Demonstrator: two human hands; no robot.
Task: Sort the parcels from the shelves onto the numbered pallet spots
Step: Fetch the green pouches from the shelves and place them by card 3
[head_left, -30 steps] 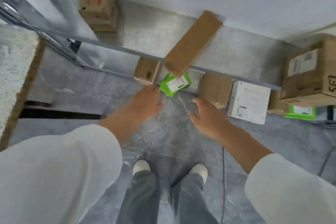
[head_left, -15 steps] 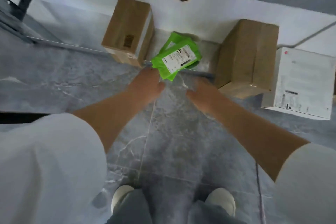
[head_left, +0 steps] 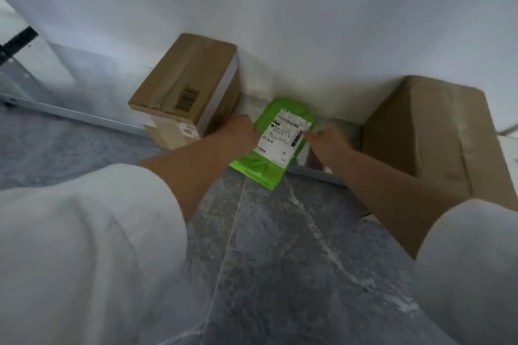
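Two white sleeves fill the near corners of the view, the left sleeve [head_left: 84,246] large and blurred, the right sleeve [head_left: 471,269] at the right edge. Between them lies a grey marbled floor [head_left: 280,260] with pale veins and a thin tile seam running away from the viewer.

Bare forearms reach forward from the sleeves toward a low metal shelf edge [head_left: 314,171] at floor level. Lying on that shelf, its near end hanging over the edge, is a flat green parcel [head_left: 260,168] with a white shipping label [head_left: 283,134] carrying barcodes and small print too blurred to read.

Both hands meet this parcel. Touching its left side is the left hand [head_left: 238,131], fingers curled at the edge. At the parcel's right side, near the label's corner, sits the right hand [head_left: 328,143], fingers bent. Whether either hand has truly closed on the parcel cannot be told from this angle.

Just left of the green parcel stands a taped brown cardboard box [head_left: 190,84] with a barcode on top. To the right, a little apart, stands a second, plainer brown box [head_left: 429,126].

Farthest away, a white wall [head_left: 280,8] rises behind everything.
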